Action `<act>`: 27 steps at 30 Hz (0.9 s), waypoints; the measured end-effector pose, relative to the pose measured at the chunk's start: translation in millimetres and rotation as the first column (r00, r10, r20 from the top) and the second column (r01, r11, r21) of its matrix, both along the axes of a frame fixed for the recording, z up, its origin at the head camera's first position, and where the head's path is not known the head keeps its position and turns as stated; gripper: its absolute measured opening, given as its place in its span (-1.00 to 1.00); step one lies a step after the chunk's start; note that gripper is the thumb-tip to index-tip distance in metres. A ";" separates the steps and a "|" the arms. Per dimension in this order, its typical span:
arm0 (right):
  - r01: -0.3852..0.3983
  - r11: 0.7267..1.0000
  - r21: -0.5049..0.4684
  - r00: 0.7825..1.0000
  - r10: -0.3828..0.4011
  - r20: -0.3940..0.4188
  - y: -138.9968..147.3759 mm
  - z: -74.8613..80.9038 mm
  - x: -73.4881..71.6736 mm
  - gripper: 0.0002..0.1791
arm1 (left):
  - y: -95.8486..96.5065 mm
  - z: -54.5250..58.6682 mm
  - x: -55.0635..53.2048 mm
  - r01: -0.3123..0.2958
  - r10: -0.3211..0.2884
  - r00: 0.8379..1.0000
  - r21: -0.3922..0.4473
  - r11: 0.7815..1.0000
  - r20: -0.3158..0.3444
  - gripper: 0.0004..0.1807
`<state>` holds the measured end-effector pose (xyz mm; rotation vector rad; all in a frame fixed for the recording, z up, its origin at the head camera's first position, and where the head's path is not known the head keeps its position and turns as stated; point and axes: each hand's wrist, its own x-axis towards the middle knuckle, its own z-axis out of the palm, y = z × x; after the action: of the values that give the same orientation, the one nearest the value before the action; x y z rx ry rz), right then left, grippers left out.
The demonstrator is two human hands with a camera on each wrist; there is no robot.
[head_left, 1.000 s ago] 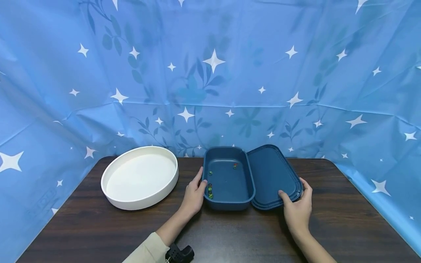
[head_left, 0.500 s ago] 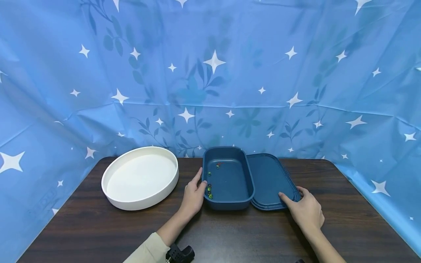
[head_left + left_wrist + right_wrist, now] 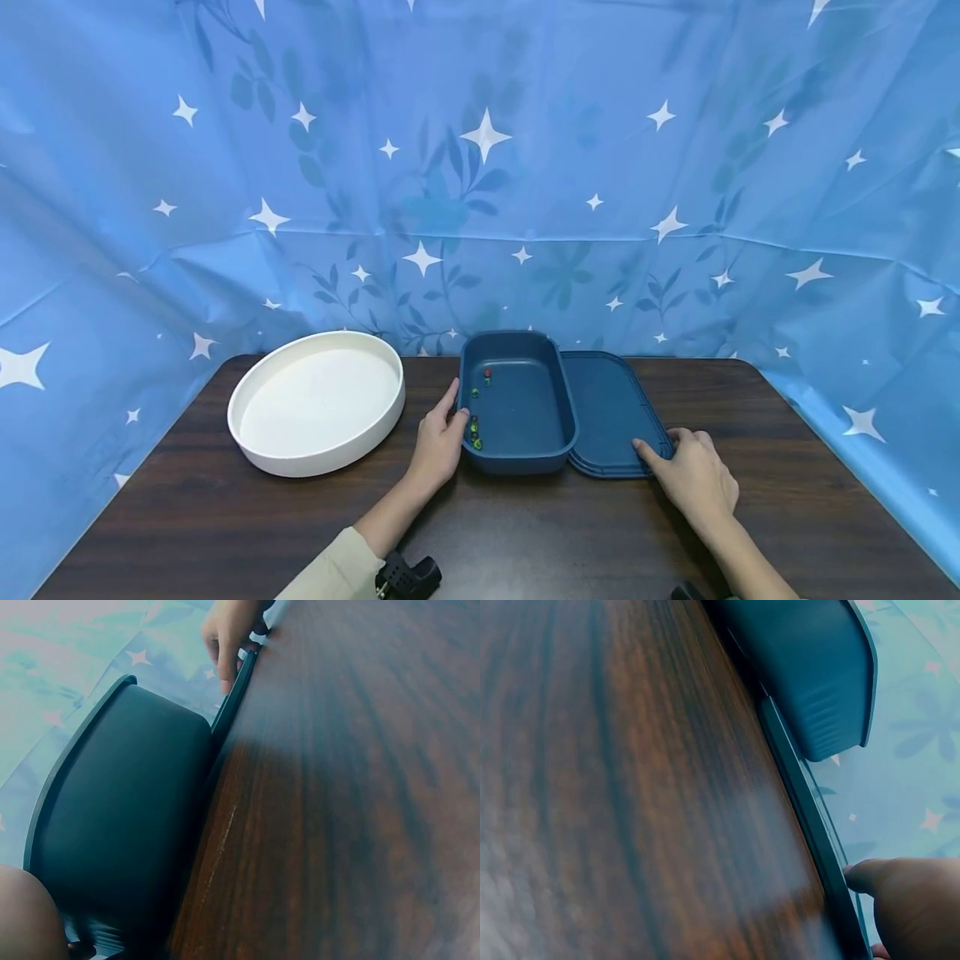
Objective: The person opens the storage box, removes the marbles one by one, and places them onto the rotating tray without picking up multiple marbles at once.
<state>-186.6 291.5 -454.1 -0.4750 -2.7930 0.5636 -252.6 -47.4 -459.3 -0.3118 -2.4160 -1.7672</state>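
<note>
A deep blue rectangular box (image 3: 521,417) stands on the dark wooden table with its top uncovered. Inside it, along the left part, lie several tiny green pieces (image 3: 476,433) and one red-and-green piece (image 3: 487,377), too small to identify. My left hand (image 3: 437,442) holds the box's left side, thumb over the rim and fingers along the outer wall. Right of the box, a matching blue lid (image 3: 611,408) lies flat on the table, its left edge close against the box. My right hand (image 3: 696,479) pinches the lid's right edge, with the thumb (image 3: 866,874) on top.
A round white tray (image 3: 315,465) with a raised rim stands on the left of the table (image 3: 187,508). Behind the table's back edge hangs a blue curtain (image 3: 480,192) with white stars and leaves.
The lid, raised and tilted a second ago, has come down onto the table with my right hand. The red-and-green piece has slid left inside the box. My left hand has stayed put.
</note>
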 end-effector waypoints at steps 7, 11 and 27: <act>-0.022 1.000 -0.014 0.995 0.020 -0.094 -0.6 -2.4 -2.9 -0.17 | -0.2 0.6 -0.7 0.002 -0.002 1.000 0.000 1.000 -0.004 -0.38; -0.021 0.999 -0.029 0.992 0.017 -0.127 -2.5 -3.1 -3.1 -0.13 | -1.0 -0.5 -0.6 -0.010 0.010 1.000 -0.004 1.000 0.003 -0.38; -0.348 0.907 -0.239 0.937 0.324 -0.134 -73.6 38.7 -11.5 -0.06 | -2.7 -2.0 -1.1 -0.010 0.010 1.000 -0.018 1.000 -0.009 -0.38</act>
<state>-198.1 217.9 -415.5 -0.0048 -2.7374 1.0066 -253.7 -50.1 -461.3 -0.3080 -2.4248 -1.7368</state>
